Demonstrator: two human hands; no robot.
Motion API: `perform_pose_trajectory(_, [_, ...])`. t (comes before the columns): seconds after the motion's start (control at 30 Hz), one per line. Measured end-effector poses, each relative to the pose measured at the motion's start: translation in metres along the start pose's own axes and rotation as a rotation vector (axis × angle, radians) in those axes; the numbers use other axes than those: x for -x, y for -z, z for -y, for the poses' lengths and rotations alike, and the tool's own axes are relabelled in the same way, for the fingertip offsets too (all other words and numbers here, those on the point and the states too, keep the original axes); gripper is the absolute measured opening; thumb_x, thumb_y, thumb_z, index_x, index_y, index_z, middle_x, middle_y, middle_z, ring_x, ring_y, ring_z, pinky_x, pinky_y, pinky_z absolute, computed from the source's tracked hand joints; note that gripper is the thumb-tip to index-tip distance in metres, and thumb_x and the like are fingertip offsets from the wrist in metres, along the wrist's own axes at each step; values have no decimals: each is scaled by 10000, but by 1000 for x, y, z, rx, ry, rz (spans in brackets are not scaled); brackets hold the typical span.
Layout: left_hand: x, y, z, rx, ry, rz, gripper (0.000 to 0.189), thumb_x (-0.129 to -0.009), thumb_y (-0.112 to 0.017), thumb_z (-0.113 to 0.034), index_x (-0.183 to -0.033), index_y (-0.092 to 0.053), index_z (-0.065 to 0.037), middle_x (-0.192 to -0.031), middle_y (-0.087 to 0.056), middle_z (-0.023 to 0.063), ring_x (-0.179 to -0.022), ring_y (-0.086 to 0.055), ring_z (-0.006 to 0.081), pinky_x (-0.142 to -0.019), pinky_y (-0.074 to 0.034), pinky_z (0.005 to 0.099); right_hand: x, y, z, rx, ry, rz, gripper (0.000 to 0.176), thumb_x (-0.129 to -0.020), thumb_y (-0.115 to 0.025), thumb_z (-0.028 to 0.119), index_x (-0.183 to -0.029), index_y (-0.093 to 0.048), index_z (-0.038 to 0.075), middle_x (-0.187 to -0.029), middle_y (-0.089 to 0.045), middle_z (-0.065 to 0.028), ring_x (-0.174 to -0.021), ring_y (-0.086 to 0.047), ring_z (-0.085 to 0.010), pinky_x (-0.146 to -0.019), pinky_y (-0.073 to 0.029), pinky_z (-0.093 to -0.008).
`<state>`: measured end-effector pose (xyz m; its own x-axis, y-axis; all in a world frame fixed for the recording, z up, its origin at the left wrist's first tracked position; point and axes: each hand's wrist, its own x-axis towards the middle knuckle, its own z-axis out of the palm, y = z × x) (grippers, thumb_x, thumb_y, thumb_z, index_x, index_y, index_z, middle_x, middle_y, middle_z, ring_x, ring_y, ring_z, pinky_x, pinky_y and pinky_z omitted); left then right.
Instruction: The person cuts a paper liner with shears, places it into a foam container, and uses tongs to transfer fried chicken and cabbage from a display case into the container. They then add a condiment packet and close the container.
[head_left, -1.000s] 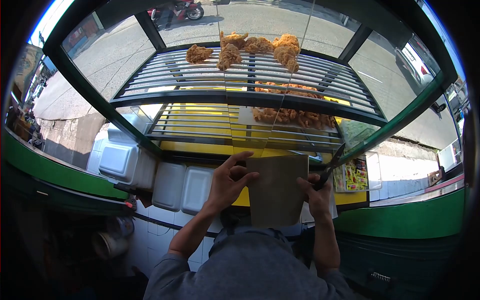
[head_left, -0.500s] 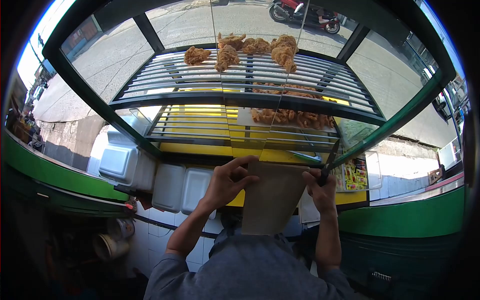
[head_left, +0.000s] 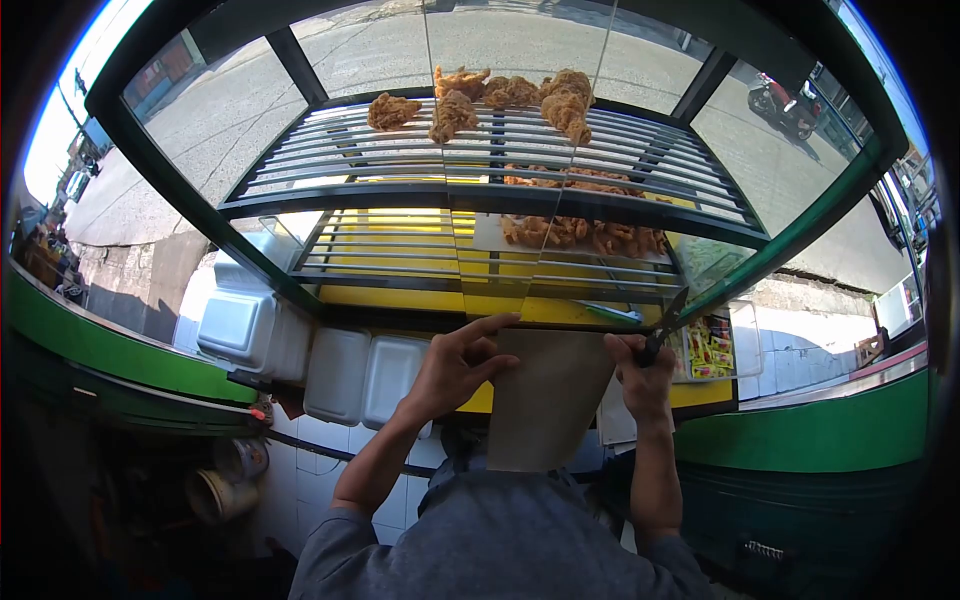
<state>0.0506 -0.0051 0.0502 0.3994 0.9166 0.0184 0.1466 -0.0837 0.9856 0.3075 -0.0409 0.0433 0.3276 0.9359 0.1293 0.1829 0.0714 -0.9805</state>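
Observation:
A sheet of brown paper (head_left: 548,405) hangs upright in front of my chest, between my two hands. My left hand (head_left: 452,372) is at its upper left edge, with the thumb over the front and the index finger stretched along the top corner. The other fingers are curled and partly hidden. At the upper right corner, my right hand (head_left: 643,382) pinches the paper. That same hand grips a black-handled knife (head_left: 672,318), its dark blade pointing up and away from me; its exact shape is hard to make out.
Fried chicken pieces (head_left: 512,92) lie on the upper rack of a glass display case (head_left: 330,207), with more fried food (head_left: 585,235) below. White foam boxes (head_left: 238,322) stand at left. A clear box of sachets (head_left: 712,350) sits right. Buckets (head_left: 212,492) stand on the floor.
The paper has shifted very slightly to the right, and the knife tilts a little more to the right. My left hand has barely moved. Outside, a red motorbike has travelled right.

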Motion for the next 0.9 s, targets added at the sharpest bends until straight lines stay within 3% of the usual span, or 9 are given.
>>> perform_pose_trajectory(0.07, [1, -1, 0, 12, 16, -27, 623, -859, -737, -75, -1414, -453, -72, -760, -700, 63, -743, -638, 65, -682, -509, 246, 1, 0, -1, 0, 10, -2, 187, -879, -733, 126, -713, -663, 74, -528, -449, 84, -455, -374, -8, -434, -242, -220])
perform_pose_trajectory(0.17, [1, 0, 4, -3, 10, -69, 670, -852, -748, -80, -1439, -426, -97, -773, -710, 69, -749, -633, 65, -709, -511, 253, -2, 22, -10, -273, -309, 279, 127, -873, -749, 144, -851, -758, 19, -634, -596, 45, -618, -495, -17, -562, -383, -208])
perform_pose_trajectory(0.43, [3, -3, 5, -20, -5, -148, 671, -845, -766, -118, -1424, -431, -63, -788, -716, 84, -785, -659, 83, -723, -512, 261, 6, 4, -7, 69, -6, 98, 162, -867, -745, 113, -720, -700, 61, -549, -477, 91, -469, -403, -6, -436, -270, -218])
perform_pose_trajectory(0.53, [5, -17, 12, 304, 61, -134, 642, -856, -760, -143, -1404, -444, -32, -827, -725, 100, -793, -668, 95, -725, -519, 259, 6, 3, -8, 22, 47, 37, 136, -852, -761, 113, -737, -708, 60, -567, -494, 92, -481, -417, -8, -442, -278, -218])
perform_pose_trajectory(0.57, [8, -20, 14, 294, 77, -88, 455, -870, -749, -158, -1262, -586, 7, -878, -733, 93, -796, -657, 86, -732, -520, 241, 6, 2, -8, -6, 69, 21, 129, -846, -766, 115, -743, -711, 60, -573, -500, 92, -484, -422, -8, -443, -281, -219])
perform_pose_trajectory(0.67, [12, -18, 35, 74, 146, -6, 262, -876, -743, -162, -1058, -701, 22, -904, -736, 72, -806, -645, 71, -728, -517, 226, 7, 3, -12, -4, -12, 17, 153, -853, -760, 123, -728, -699, 60, -575, -504, 93, -483, -422, -10, -444, -282, -226])
perform_pose_trajectory(0.7, [13, -23, 20, 246, 84, -75, 201, -890, -727, -170, -936, -735, 25, -866, -731, 48, -782, -636, 59, -703, -513, 220, 7, 6, -10, -41, -103, 93, 177, -860, -752, 122, -713, -695, 43, -575, -497, 91, -519, -423, -14, -472, -298, -235])
perform_pose_trajectory(0.77, [13, -20, 24, 212, 94, -103, 218, -898, -718, -177, -972, -728, 27, -853, -729, 50, -771, -635, 60, -694, -511, 221, 6, 14, -4, -115, -284, 245, 227, -874, -737, 120, -682, -686, 11, -576, -483, 86, -592, -425, -22, -528, -329, -253])
perform_pose_trajectory(0.9, [14, -17, 20, 134, 134, -95, 253, -909, -706, -196, -1006, -720, 37, -837, -723, 55, -762, -631, 61, -689, -510, 219, 11, 7, 4, 164, -84, 193, 311, -879, -728, 122, -617, -606, 7, -541, -428, 63, -550, -356, -40, -501, -290, -276])
